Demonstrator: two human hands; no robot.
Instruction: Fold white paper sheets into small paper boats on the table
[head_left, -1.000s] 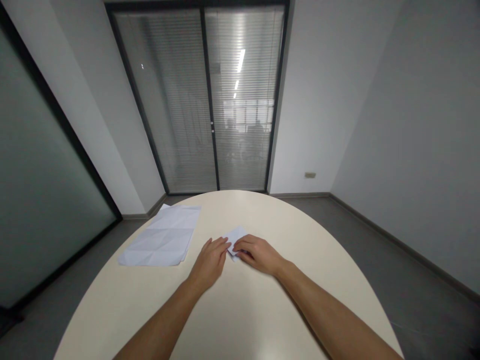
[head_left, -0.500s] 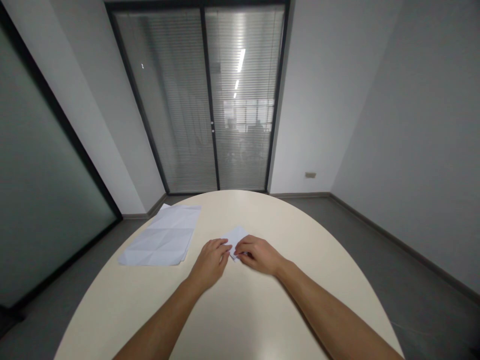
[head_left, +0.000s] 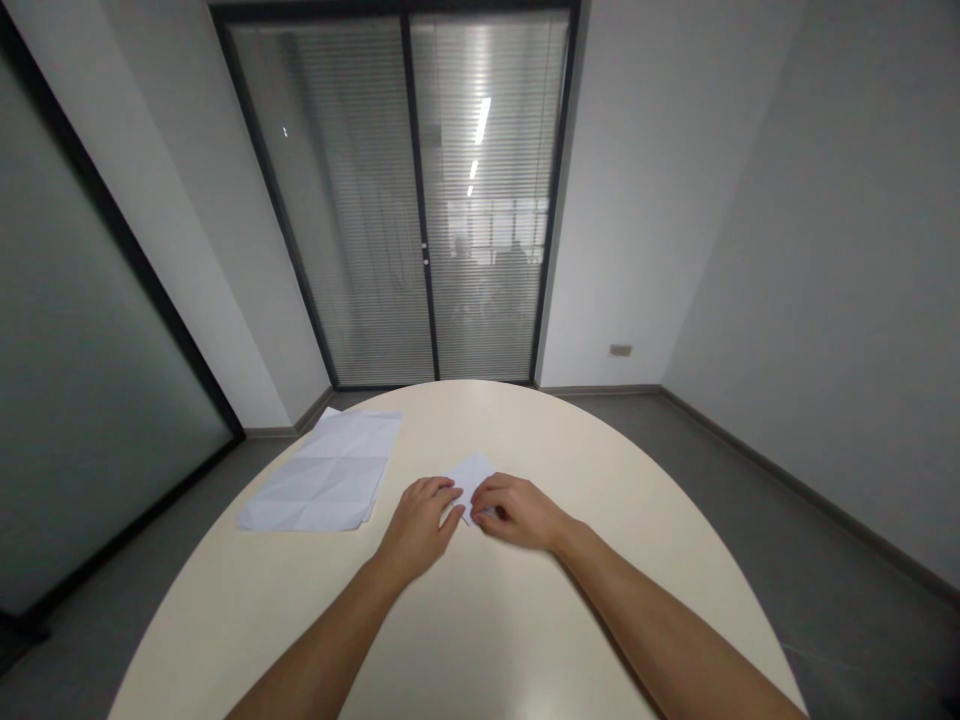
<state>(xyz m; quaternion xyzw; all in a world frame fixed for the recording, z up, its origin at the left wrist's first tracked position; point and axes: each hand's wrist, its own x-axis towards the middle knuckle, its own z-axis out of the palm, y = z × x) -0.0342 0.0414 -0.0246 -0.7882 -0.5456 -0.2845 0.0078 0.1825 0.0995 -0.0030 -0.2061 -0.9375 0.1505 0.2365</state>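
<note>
A small folded sheet of white paper lies on the table between my hands, one corner pointing away from me. My left hand holds its left side, fingertips on the paper and thumb at the near edge. On the opposite side my right hand is closed, its bent fingers and thumb pinching the paper's right, near part. Fingers cover both side corners, so the folds beneath them are hidden.
Several larger creased white sheets lie stacked at the left of the round cream table. Beyond the table's far edge stands a dark-framed glass partition with blinds. A socket plate sits low on the wall.
My left thumb has shifted slightly toward the right along the paper's near edge. My right fingertips have moved a little. The stacked sheets have stayed in place.
</note>
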